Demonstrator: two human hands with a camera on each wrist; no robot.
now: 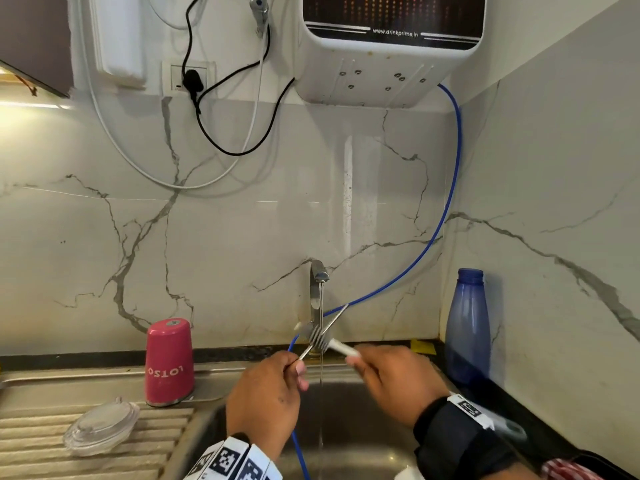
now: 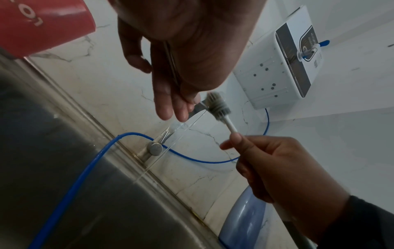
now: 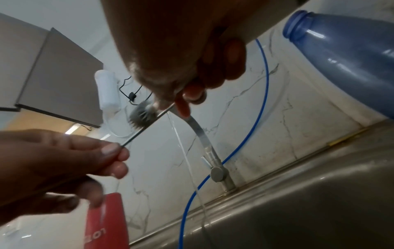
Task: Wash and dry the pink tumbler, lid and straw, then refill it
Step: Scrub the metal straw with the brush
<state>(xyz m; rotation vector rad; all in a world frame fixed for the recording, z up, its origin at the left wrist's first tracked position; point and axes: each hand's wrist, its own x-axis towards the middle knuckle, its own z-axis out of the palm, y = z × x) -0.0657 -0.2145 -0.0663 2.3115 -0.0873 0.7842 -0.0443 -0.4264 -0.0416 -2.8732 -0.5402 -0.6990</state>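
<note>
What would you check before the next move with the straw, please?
1. Left hand pinches the straw: ok.
2. Right hand grips the brush by its handle: ok.
3. Water runs from the tap: ok.
4. Bristles lie against the straw: ok.
5. Straw clean inside: cannot tell.
6. Tumbler stands upside down, lid beside it, both away from the hands: ok.

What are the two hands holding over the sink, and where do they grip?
The left hand pinches the metal straw at its lower end. The right hand holds a small brush by its white handle.
</note>
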